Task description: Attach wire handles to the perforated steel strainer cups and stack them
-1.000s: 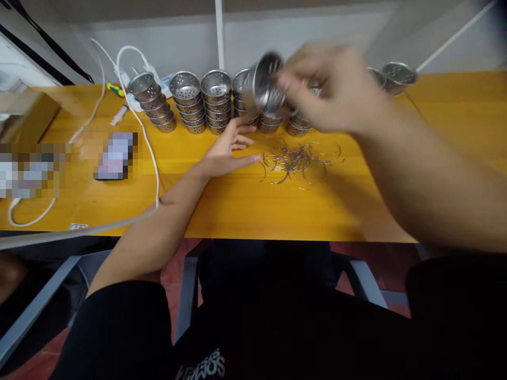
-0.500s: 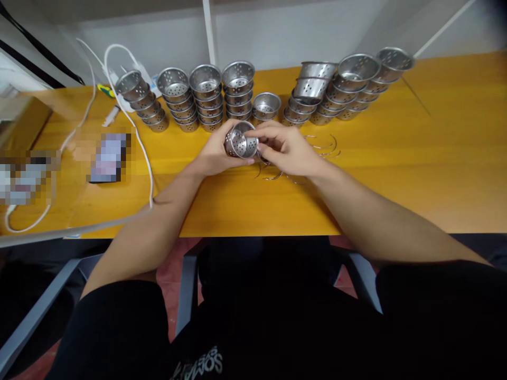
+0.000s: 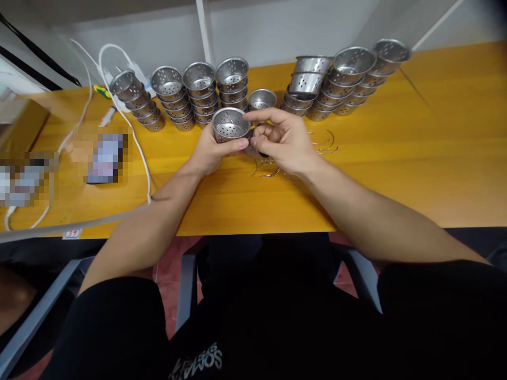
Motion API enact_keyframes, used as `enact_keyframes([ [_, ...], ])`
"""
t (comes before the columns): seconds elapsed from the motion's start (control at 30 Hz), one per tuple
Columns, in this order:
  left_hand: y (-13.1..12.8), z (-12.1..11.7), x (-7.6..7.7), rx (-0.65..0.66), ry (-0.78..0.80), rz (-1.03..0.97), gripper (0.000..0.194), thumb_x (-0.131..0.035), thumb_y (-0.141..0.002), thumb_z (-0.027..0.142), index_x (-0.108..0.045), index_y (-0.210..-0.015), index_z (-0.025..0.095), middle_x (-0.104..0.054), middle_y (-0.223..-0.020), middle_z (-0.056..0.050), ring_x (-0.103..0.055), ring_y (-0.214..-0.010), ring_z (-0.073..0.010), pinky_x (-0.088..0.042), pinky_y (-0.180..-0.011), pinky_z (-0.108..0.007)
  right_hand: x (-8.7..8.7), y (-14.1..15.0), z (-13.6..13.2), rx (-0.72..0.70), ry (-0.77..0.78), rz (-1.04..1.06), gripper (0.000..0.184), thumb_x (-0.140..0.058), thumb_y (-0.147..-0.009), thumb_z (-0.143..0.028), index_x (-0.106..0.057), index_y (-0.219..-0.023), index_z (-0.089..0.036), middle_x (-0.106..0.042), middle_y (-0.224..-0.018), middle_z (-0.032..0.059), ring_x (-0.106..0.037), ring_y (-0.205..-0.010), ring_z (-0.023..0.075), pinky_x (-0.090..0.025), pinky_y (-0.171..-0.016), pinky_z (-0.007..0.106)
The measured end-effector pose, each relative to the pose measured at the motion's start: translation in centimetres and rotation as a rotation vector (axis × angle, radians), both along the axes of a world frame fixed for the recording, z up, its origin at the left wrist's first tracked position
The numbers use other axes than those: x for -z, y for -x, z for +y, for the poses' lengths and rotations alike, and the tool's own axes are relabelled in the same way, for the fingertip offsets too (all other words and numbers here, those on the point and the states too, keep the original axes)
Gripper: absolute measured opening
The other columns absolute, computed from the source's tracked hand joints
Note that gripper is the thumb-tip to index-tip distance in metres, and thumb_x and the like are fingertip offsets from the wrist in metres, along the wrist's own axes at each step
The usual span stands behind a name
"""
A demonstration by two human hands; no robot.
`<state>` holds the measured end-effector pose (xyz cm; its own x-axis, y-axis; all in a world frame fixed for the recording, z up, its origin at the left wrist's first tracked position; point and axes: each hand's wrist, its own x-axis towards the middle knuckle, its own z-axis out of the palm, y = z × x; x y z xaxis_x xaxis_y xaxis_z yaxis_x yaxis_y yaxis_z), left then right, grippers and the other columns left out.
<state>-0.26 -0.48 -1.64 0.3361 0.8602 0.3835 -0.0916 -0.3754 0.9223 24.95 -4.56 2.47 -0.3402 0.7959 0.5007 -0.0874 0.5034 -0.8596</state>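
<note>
Metal cup [image 3: 230, 128] in left grip [image 3: 207, 150], stacks [image 3: 200, 94] behind

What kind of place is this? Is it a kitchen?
Probably a workshop or other workroom rather than a kitchen, though I can't be sure. Stacks of metal cups with holes line a long yellow table, with loose curved wires near the hands.

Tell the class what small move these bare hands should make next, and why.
Perhaps the right hand should steady the round, silver, perforated metal cup with its index finger: the left hand grips the cup's left side and front, and that fingertip is at its right rim. Whether the right hand also holds something is unclear.
</note>
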Motion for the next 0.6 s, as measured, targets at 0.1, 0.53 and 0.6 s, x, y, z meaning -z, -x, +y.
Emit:
enact_keyframes([
  [0.1, -0.3, -2.0, -1.9, -0.012, 0.104, 0.048, 0.108, -0.106, -0.082, 0.109, -0.077, -0.153, 0.034, -0.092, -0.151, -0.013, -0.091, -0.143, -0.0433, -0.084, -0.106, -0.059, 0.3, 0.8, -0.4, 0.115, -0.055, -0.034, 0.055, -0.099, -0.115, -0.070, -0.084, -0.154, -0.034, -0.083, -0.127, 0.0101, -0.076, -0.096, 0.0282, -0.079, -0.090, 0.049],
  [0.53, -1.8, -3.1, -3.1, 0.010, 0.317, 0.013, 0.085, -0.074, -0.106, 0.113, -0.078, -0.144, 0.038, -0.094, -0.146, -0.006, -0.089, -0.146, -0.0399, -0.083, -0.114, -0.064, 1.5, 4.4, -3.9, 0.108, -0.489, -0.348, 0.041, -0.068, -0.129, -0.031, -0.087, -0.164, -0.041, -0.077, -0.146, 0.0136, -0.077, -0.141, 0.0394, -0.075, -0.125, 0.065],
  [0.6, -1.7, -2.9, -2.6, 0.019, 0.334, 0.024, 0.083, -0.076, -0.110, 0.107, -0.074, -0.153, 0.036, -0.090, -0.163, -0.009, -0.088, -0.153, -0.0391, -0.083, -0.119, -0.060, 2.2, 4.6, -3.6, 0.044, -0.548, -0.351, 0.046, -0.065, -0.129, -0.024, -0.086, -0.166, -0.040, -0.076, -0.148, 0.0133, -0.077, -0.140, 0.0366, -0.073, -0.127, 0.061],
])
